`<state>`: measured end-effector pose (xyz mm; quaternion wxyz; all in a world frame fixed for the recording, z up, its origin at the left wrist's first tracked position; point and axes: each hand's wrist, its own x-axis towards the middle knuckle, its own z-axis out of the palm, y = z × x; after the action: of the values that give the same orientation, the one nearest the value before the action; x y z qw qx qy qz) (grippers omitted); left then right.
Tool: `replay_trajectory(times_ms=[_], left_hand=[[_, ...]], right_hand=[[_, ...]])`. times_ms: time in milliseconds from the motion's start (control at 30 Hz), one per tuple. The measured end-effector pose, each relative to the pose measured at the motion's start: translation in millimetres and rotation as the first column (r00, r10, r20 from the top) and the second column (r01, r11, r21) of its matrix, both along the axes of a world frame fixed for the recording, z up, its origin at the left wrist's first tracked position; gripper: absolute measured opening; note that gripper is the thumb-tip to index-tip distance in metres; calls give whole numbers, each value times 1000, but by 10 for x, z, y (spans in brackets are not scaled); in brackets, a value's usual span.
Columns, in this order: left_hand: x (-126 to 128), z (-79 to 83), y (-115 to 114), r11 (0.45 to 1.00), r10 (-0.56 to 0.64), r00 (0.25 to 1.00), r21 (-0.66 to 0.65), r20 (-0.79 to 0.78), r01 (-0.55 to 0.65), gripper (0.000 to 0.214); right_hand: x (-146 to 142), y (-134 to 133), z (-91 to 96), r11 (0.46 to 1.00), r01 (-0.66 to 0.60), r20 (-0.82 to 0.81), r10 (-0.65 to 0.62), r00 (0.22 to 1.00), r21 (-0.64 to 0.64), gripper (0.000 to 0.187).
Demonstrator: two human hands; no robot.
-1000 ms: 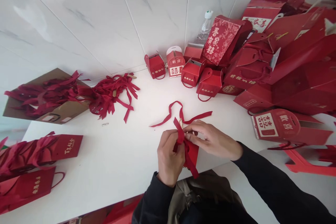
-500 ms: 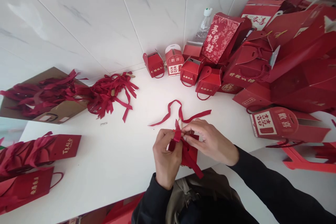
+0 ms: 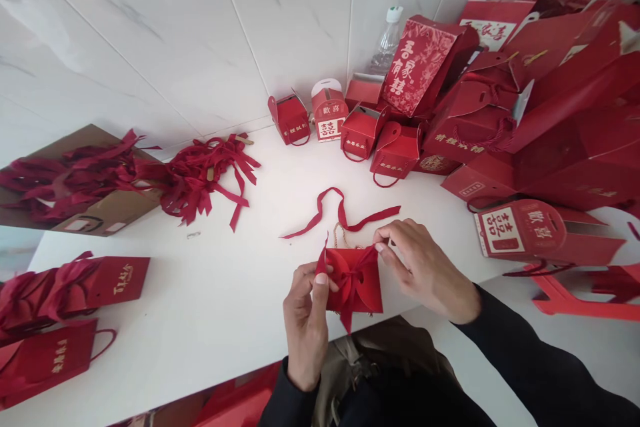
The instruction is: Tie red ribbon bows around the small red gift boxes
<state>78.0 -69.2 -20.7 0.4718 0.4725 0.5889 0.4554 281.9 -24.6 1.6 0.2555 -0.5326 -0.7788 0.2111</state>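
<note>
A small red gift bag (image 3: 363,283) with a red ribbon bow tied on its front lies at the near edge of the white table (image 3: 225,293). My left hand (image 3: 304,320) pinches the bow's left loop. My right hand (image 3: 425,270) pinches the bow's right loop at the bag's upper right corner. The two hands are spread apart, and the bow's tails hang down over the bag. A loose red ribbon (image 3: 343,213) lies curled on the table just beyond the bag.
A pile of red ribbons (image 3: 205,177) spills from a brown bag (image 3: 107,210) at the left. Finished red bags (image 3: 65,287) lie at the near left. Small red boxes (image 3: 360,133), a plastic bottle (image 3: 387,43) and a heap of large red bags (image 3: 550,93) fill the right. A tiled wall (image 3: 175,33) stands behind.
Both hands were bunched together over the ribbon at the bag's middle. They have since drawn apart sideways, and the bow and the bag's flat front now show between them.
</note>
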Motion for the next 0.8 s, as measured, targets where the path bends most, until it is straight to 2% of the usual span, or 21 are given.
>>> replay_trajectory(times_ms=[67, 167, 233, 333, 400, 467, 533, 600, 700, 800], left_hand=[[-2, -5, -60, 1000, 15, 1000, -14, -4, -15, 38], [23, 48, -97, 1000, 16, 1000, 24, 26, -16, 30], [55, 93, -83, 999, 8, 997, 43, 75, -11, 26], [104, 126, -38, 1000, -7, 990, -23, 142, 11, 29], [126, 132, -8, 997, -20, 993, -67, 117, 28, 32], [141, 146, 19, 996, -47, 999, -80, 24, 49, 35], [161, 175, 46, 994, -95, 990, -58, -109, 89, 33], [189, 212, 73, 986, -162, 953, -2, -257, 168, 21], [234, 256, 105, 962, -224, 880, 49, -418, 268, 15], [253, 264, 127, 966, -229, 888, 19, -400, 257, 28]], right_hand=[[39, -53, -4, 998, 49, -24, -50, 998, -38, 10], [32, -123, 37, 975, 125, -122, -149, 981, -183, 9], [3, -153, 59, 937, 162, -205, -232, 951, -309, 11], [-33, -185, 37, 870, 180, -310, -347, 885, -459, 17], [-42, -206, 8, 846, 196, -339, -396, 853, -496, 21], [-52, -222, 8, 852, 203, -353, -402, 845, -483, 21], [-79, -221, 54, 879, 193, -367, -369, 854, -435, 18], [-124, -197, 130, 917, 155, -377, -300, 877, -368, 13], [-186, -122, 211, 981, -29, -397, -49, 916, -190, 11], [-172, -38, 190, 972, -234, -347, 209, 915, -33, 25]])
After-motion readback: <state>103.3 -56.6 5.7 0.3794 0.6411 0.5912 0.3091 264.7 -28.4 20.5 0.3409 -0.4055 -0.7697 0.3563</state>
